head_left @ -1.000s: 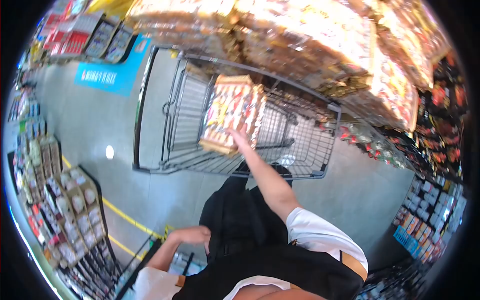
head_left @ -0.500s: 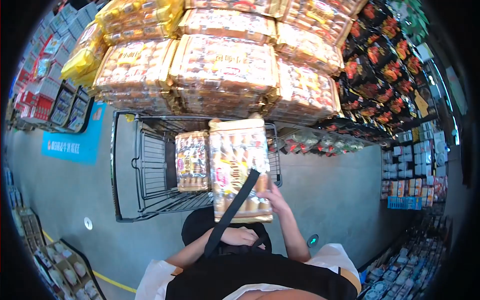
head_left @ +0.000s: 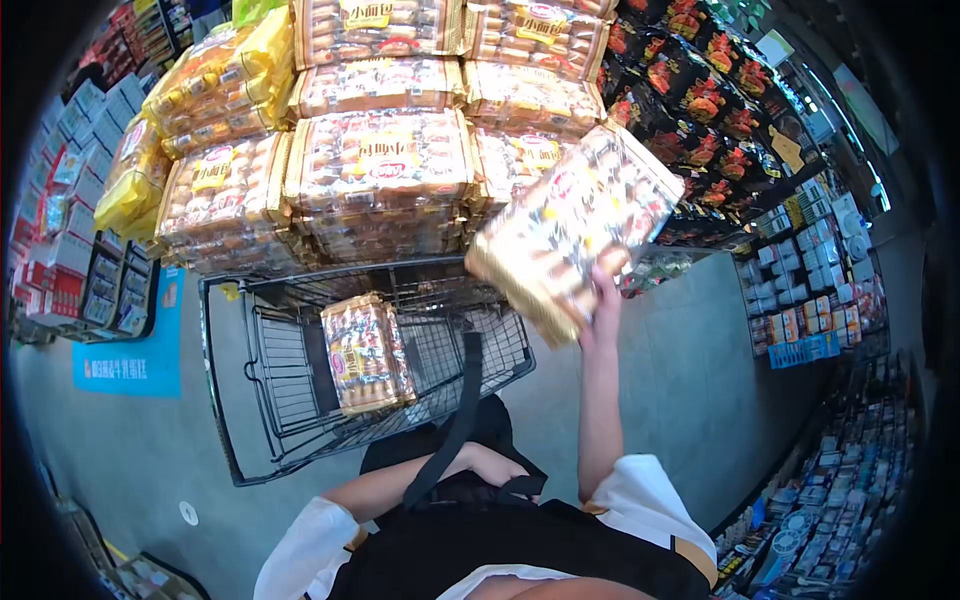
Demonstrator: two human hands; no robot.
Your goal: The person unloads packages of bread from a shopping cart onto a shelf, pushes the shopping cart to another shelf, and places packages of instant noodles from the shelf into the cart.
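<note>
My right hand (head_left: 606, 305) grips the lower edge of a large bread pack (head_left: 590, 215), held tilted in front of the stacked packs (head_left: 375, 160) and above the right end of the shopping cart (head_left: 300, 462). Another bread pack (head_left: 365, 355) lies inside the cart. Near my waist, my left hand (head_left: 500, 470) is closed at a black strap (head_left: 465, 410); whether its fingers grip the strap is hard to make out.
Yellow packs (head_left: 210, 85) are stacked at the upper left, black packs (head_left: 700, 100) at the upper right. Boxed goods stand on shelves at both sides. A blue floor sign (head_left: 125, 365) lies left of the cart.
My right hand went from a pack in the cart to holding one up, then moved it up and right, tilting it. My left hand came in to my waist. The cart appears further left.
</note>
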